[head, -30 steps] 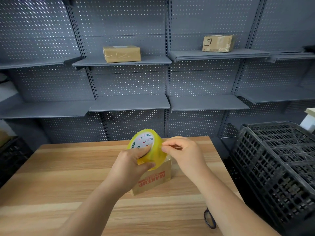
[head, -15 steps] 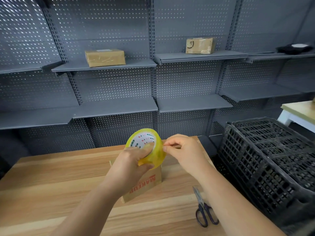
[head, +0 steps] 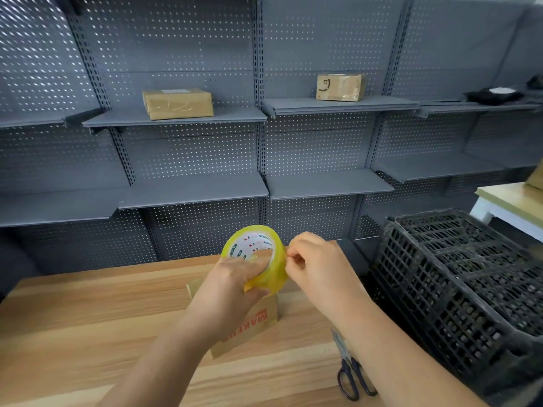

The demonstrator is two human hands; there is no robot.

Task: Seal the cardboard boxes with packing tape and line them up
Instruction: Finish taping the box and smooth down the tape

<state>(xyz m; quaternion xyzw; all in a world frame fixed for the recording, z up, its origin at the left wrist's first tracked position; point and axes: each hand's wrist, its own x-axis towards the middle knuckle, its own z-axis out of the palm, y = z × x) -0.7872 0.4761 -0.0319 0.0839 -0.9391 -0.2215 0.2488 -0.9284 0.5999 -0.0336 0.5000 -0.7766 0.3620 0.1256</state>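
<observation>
a yellow roll of packing tape is held on edge just above a cardboard box with red lettering, upright on the desk. a flat box and a smile-marked box sit well apart on the upper shelves.

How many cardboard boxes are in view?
3: the printed box on the wooden table, a flat box on the upper left shelf, a smaller box on the upper middle shelf. A tan shape cut off at the right edge may be a fourth.

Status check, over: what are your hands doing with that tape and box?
Left hand grips tape roll. Right hand pinches at the roll's edge. Cardboard box on table beneath the roll; scissors lying clear to the right.
</observation>
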